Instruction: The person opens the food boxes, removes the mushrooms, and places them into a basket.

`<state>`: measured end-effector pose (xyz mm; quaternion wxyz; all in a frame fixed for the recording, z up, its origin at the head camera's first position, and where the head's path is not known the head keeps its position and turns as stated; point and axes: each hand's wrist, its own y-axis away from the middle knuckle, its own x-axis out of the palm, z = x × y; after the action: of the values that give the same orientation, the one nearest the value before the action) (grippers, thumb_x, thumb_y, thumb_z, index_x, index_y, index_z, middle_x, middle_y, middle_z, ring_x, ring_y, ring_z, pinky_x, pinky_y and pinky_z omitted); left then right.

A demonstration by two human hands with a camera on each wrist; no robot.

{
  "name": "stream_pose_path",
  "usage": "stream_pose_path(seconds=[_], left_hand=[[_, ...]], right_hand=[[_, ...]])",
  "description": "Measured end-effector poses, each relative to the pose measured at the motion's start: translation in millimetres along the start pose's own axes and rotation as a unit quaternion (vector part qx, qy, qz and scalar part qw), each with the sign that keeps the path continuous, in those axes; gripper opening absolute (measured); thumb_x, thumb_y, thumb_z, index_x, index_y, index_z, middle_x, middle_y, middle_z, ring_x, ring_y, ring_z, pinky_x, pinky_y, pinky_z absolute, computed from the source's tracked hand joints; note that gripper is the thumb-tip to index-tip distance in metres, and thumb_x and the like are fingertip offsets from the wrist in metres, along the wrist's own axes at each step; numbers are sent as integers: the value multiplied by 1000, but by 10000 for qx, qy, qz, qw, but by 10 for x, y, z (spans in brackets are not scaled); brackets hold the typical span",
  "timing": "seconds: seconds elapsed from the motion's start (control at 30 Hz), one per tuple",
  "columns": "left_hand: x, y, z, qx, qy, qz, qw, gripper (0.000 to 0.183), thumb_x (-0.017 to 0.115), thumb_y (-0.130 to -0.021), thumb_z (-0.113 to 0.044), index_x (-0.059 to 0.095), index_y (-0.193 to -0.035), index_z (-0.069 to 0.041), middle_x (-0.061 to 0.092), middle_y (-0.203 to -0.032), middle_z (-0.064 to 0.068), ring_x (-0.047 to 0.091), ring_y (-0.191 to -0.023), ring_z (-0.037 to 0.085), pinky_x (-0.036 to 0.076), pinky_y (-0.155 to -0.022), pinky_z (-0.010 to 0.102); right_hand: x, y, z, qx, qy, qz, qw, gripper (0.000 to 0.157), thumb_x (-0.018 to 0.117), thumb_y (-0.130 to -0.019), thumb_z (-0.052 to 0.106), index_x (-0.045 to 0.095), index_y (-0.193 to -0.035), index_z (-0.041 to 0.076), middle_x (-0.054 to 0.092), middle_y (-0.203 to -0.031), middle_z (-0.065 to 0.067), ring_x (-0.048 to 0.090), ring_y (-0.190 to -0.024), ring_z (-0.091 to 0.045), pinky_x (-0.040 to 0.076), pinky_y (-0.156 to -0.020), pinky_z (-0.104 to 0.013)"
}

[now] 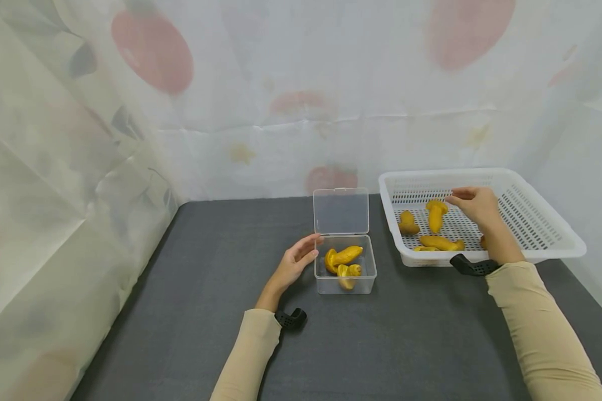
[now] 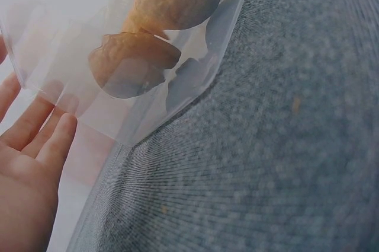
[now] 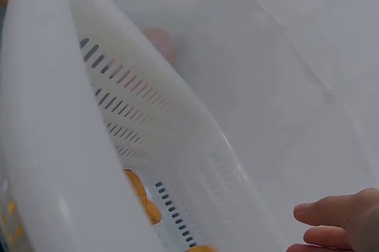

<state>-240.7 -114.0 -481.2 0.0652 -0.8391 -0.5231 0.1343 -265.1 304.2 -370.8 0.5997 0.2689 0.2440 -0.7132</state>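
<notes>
My left hand [image 1: 292, 265] rests its fingers against the left side of a small clear plastic box [image 1: 320, 285]. The box stands with its lid [image 1: 341, 210] tipped up at the back. Two yellow mushrooms [image 1: 348, 255] lie inside it, and the left wrist view shows a mushroom [image 2: 133, 65] through the wall. Over the white slotted basket [image 1: 557, 245] hovers my right hand [image 1: 476, 207], nothing between its relaxed fingers. Near its fingertips a yellow mushroom [image 1: 435, 216] lies in the basket. Several more mushrooms [image 1: 440, 243] are spread on the basket floor, some partly behind the front rim.
A dark grey table [image 1: 221, 262] carries both containers, the basket to the right of the box. Pale patterned sheeting [image 1: 261, 150] hangs behind the table and along its left side. Each wrist wears a black band [image 1: 292, 318].
</notes>
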Motion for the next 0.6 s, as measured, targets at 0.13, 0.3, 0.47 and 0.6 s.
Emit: stream_pose_path(seconds=[0.13,0.3,0.47,0.6], left_hand=[[3,-5,1,36,-43,12,10000,45,50,-100,-8,42,-143,-1,47,-145,25,42,-138,39,44,-104,16],[-1,1,-5,81,-89,34,9999,45,50,-100,-9,42,-144,-2,47,-145,24,43,-138,39,43,-104,17],[-2,3,-6,121,-106,28,9999,45,50,-100,-10,42,-144,-2,47,-145,25,43,-137,39,43,-103,15],[7,4,-13,127,-90,30,9999,45,50,-100,-9,41,-144,-1,47,-145,26,43,-137,40,44,-103,15]], right_hand=[[14,16,-12,-119,89,28,9999,59,48,-100,37,47,-134,-11,48,-135,-38,44,-126,-50,39,-103,-60],[44,52,-34,-270,-16,140,9995,60,50,-99,39,49,-134,-10,49,-134,-37,45,-126,-50,38,-104,-61],[66,90,-21,-387,-35,132,9992,60,51,-98,40,50,-134,-9,50,-135,-37,47,-125,-49,40,-102,-61],[89,126,-1,-513,-1,105,9986,59,51,-98,40,52,-132,-8,52,-133,-36,49,-123,-48,42,-100,-60]])
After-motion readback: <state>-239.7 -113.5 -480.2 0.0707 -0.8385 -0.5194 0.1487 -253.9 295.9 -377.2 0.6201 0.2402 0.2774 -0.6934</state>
